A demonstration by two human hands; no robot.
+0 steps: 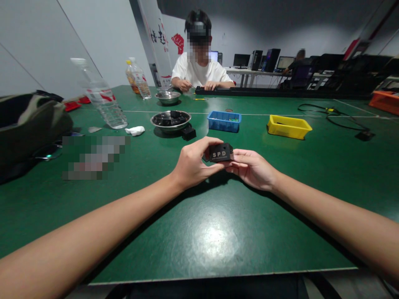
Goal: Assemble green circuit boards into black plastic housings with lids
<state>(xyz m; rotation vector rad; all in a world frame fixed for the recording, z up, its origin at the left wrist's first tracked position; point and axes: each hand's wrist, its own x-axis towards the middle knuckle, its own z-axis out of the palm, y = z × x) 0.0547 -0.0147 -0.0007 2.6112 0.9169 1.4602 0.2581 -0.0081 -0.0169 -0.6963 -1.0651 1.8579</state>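
Between my two hands, just above the green table (174, 232), is a small black block marked "SPD" (220, 153). My left hand (195, 162) grips it from the left, thumb below and fingers over the top. My right hand (254, 168) is closed at the block's right end, fingertips touching it; whether they hold a smaller part there I cannot tell. Beyond my hands, a steel bowl (171, 128) holds several similar black blocks, and a loose black block (188, 132) lies beside it.
A blue bin (224, 121) with small parts and a yellow bin (289, 127) stand ahead. A water bottle (104, 101), crumpled tissue (135, 131) and bag (31, 128) are at left. A black cable (339, 116) lies at right. Across the table sits a person (201, 68) by a long black rail (280, 92).
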